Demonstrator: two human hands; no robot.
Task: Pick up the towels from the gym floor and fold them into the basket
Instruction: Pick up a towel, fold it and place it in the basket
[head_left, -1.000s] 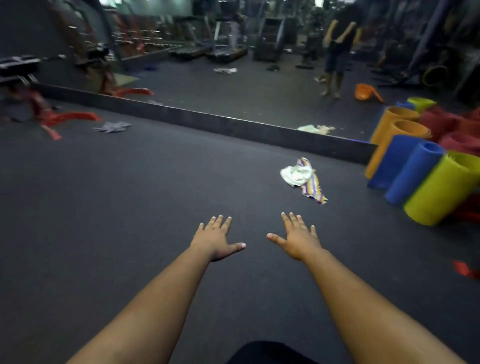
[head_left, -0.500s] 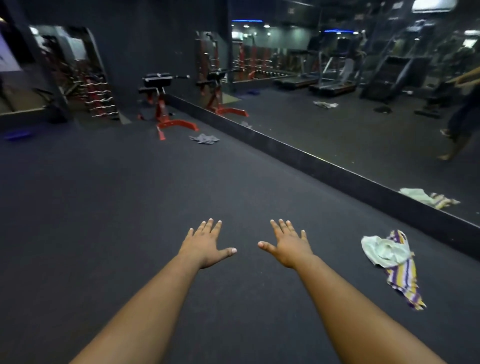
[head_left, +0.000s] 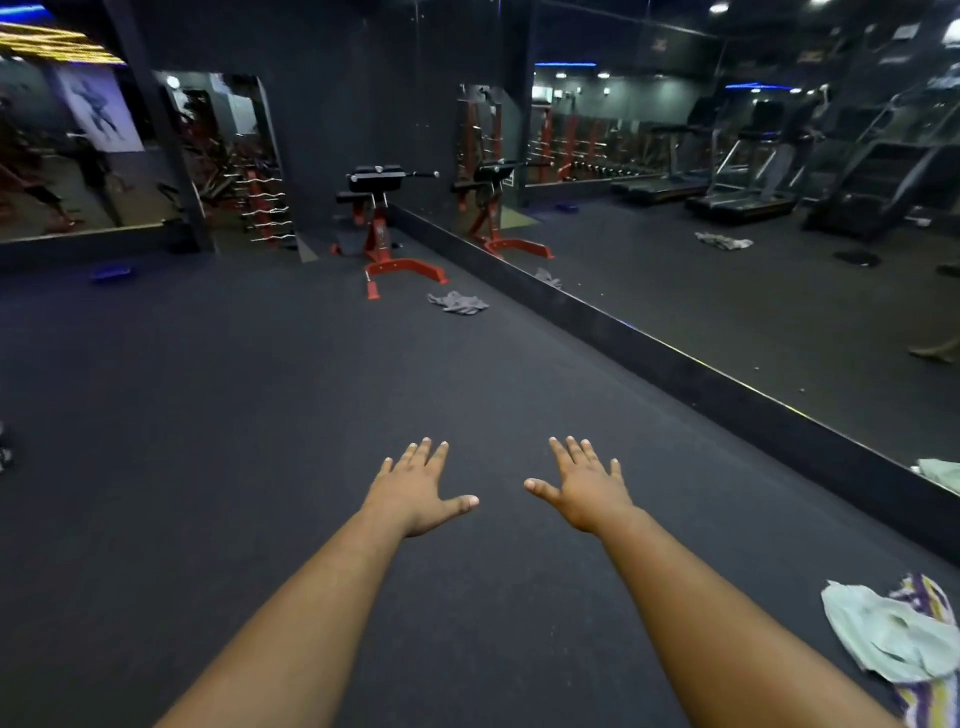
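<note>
Head view: my left hand (head_left: 415, 488) and right hand (head_left: 587, 486) outstretched, fingers spread, holding nothing; pale towel (head_left: 893, 639) on striped towel (head_left: 930, 696) near right; grey towel (head_left: 460, 303) far, beside red bench (head_left: 387, 228).

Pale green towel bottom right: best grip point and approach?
Pinch the raised crumpled folds in the middle of the pale green towel, coming from above with the right hand. It lies bunched on the striped towel, so flat edges risk dragging both.

Dark gym floor (head_left: 260, 441): grey towel (head_left: 460, 303) by red bench (head_left: 387, 228); pale towel (head_left: 893, 636) over striped towel (head_left: 930, 699), right.
</note>
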